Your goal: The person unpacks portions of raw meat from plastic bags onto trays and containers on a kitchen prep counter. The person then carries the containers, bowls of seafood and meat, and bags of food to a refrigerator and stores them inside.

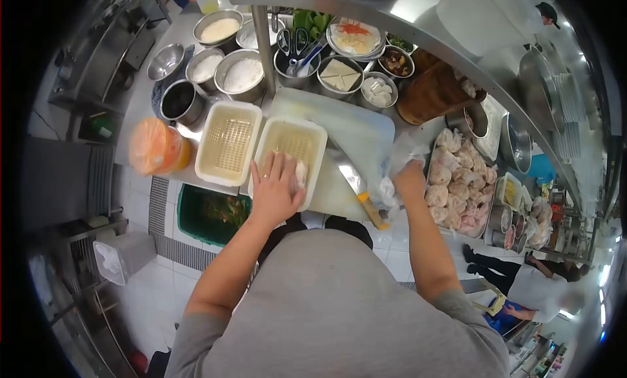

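My left hand reaches into a white perforated basket, with fingers stretched out and slightly apart. A pale lump of food, its kind unclear, lies against the fingers. My right hand is closed on a clear plastic bag at the right edge of the cutting board; its fingertips are partly hidden. Between my hands, a large knife with a yellow-orange handle lies on the board, its handle pointing toward me. Just right of my right hand is a metal tray of raw chicken pieces.
A second white basket stands to the left, beside an orange-lidded tub. A green bin sits below. Metal bowls of powder and tofu-like slabs line the back under a steel shelf. Another person stands at far right.
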